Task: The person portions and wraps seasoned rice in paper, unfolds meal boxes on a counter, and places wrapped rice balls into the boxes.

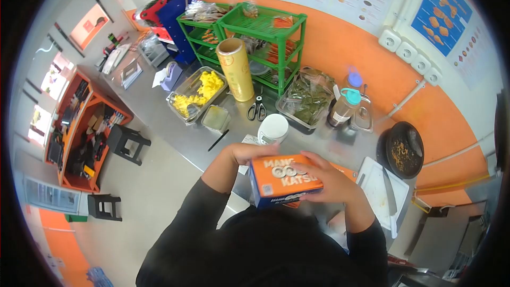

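In front of my body I hold an orange and blue cardboard takeaway box [284,179] with white lettering, its lid down. My left hand [252,153] grips its far left edge, and those fingers are partly hidden behind it. Around the right side is my right hand [333,182], with fingers lying across the lid. Just beyond the box a white round kitchen scale [273,128] stands on the metal table. Black-handled scissors [257,110] and a dark pen-like stick [218,140] lie farther left.
A white cutting board [380,194] with a knife [390,194] lies at right, beside a dark pan [405,150]. Behind stand a cling film roll [235,69], a tray of yellow food [173,107], a tray of leaves [287,110], bottles [342,109] and a green rack [265,27].
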The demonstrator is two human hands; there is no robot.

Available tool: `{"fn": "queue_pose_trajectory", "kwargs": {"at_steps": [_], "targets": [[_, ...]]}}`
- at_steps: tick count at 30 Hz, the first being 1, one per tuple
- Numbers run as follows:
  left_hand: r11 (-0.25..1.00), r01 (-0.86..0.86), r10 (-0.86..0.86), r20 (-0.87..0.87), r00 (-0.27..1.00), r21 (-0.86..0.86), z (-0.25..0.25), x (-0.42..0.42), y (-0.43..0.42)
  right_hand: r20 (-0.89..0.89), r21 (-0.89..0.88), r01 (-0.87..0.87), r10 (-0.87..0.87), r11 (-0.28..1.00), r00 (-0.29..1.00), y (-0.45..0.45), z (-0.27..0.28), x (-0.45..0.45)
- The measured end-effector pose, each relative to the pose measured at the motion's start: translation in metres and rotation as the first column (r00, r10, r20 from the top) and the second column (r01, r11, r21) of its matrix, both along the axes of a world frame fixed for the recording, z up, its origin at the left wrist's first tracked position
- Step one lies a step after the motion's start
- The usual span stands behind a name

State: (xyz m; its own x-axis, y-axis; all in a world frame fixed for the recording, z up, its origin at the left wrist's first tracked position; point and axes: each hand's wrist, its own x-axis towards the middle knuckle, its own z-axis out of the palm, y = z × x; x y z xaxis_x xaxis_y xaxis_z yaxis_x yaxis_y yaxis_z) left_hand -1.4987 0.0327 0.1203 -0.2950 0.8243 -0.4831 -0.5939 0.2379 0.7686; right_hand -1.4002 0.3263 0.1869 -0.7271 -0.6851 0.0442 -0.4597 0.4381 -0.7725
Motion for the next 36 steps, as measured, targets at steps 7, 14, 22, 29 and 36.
{"fn": "queue_pose_trajectory", "kwargs": {"at_steps": [7, 14, 22, 29, 36], "targets": [[0.539, -0.515, 0.59, 0.138, 0.796, 0.666, -0.019, 0.076, 0.038, 0.564, -0.567, 0.413, -0.029, 0.713, 0.825, -0.033, -0.047, 0.015], [0.707, -0.52, 0.538, 0.113, 0.835, 0.48, -0.012, 0.091, 0.042, 0.404, -0.465, 0.313, -0.116, 0.828, 0.907, -0.039, -0.047, 0.012], [0.692, -0.611, 0.627, 0.098, 0.773, 0.385, -0.021, 0.082, 0.029, 0.583, -0.477, 0.502, -0.168, 0.721, 0.795, -0.025, -0.053, 0.011], [0.453, -0.697, 0.615, 0.371, 0.696, 0.556, -0.033, 0.057, 0.005, 0.785, -0.518, 0.728, -0.089, 0.449, 0.613, 0.005, -0.057, -0.014], [0.633, -0.759, 0.76, 0.065, 0.647, 0.151, -0.082, 0.039, 0.002, 0.247, -0.067, 0.685, -0.653, 0.725, 0.716, 0.056, -0.019, -0.081]]}}
